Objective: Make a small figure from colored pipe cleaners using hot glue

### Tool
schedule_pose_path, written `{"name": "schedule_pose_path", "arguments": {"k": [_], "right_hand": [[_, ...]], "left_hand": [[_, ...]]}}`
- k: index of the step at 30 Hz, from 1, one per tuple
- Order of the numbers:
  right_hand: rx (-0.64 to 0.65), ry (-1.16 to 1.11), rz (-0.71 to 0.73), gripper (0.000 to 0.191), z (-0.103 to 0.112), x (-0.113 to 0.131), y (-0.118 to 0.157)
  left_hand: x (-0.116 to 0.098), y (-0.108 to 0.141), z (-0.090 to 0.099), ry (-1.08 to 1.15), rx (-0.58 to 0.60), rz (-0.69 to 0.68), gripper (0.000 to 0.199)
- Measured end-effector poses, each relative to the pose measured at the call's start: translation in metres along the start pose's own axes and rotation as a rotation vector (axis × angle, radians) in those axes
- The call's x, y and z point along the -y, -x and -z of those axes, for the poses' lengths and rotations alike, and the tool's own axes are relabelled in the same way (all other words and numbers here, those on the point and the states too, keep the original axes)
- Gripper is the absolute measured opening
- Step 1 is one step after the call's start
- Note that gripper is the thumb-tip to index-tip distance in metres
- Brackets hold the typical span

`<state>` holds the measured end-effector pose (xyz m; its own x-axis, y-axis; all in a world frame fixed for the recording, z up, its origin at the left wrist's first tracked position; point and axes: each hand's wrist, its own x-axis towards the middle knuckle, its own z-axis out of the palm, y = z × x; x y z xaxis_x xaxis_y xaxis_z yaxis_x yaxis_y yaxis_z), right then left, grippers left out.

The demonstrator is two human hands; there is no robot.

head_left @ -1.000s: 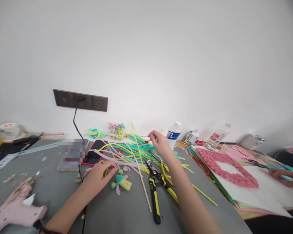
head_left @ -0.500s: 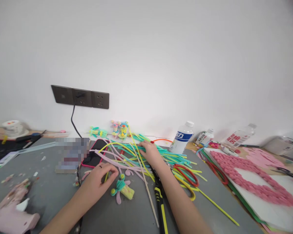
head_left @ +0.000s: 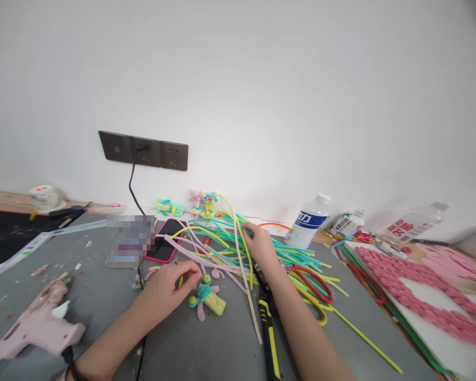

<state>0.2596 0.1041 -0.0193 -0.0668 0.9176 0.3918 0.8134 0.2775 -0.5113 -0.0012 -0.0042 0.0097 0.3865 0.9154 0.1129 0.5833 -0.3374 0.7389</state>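
Note:
My left hand (head_left: 179,283) is low over the grey mat, fingers curled together beside a small yellow and teal pipe-cleaner figure (head_left: 211,299); a short bit of yellow shows between its fingers. My right hand (head_left: 259,244) reaches into the pile of teal, yellow and pink pipe cleaners (head_left: 297,256), its fingers bent down at the pile's left part. What its fingertips grip, if anything, is too small to tell. A long pale strip (head_left: 246,286) and a yellow stem lie just left of my right hand. Pliers with black and yellow handles (head_left: 270,338) lie beside my right forearm.
Red-handled scissors (head_left: 312,283) lie right of my right forearm. A white bottle (head_left: 307,222) stands behind. A pink glue gun (head_left: 39,328) is at left, a phone (head_left: 166,241) behind my left hand, a pink braided piece (head_left: 420,291) at right.
The whole view has shifted, so the table things appear farther right. My right hand's fingers have drawn closer together over the pile. My left hand stays beside the figure.

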Motion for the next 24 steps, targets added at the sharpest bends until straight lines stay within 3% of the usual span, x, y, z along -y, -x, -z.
{"name": "schedule_pose_path", "arguments": {"k": [6,11,18,24], "right_hand": [[0.128,-0.019,0.147,0.025,-0.0003,0.0012,0.0009],[0.187,0.057,0.141,0.029,0.0039,-0.0030,0.0061],[0.168,0.191,0.087,0.025,-0.0002,-0.0031,0.0055],[0.102,0.195,0.126,0.025,0.0012,-0.0034,-0.0011]], "left_hand": [[-0.0003,0.0009,0.0014,-0.013,0.010,0.000,0.028],[0.0018,0.0002,0.0007,-0.015,0.012,-0.007,0.028],[0.0007,0.0000,0.0003,-0.031,0.001,-0.014,0.028],[-0.0005,-0.0003,0.0017,-0.018,-0.003,-0.005,0.027]]}}
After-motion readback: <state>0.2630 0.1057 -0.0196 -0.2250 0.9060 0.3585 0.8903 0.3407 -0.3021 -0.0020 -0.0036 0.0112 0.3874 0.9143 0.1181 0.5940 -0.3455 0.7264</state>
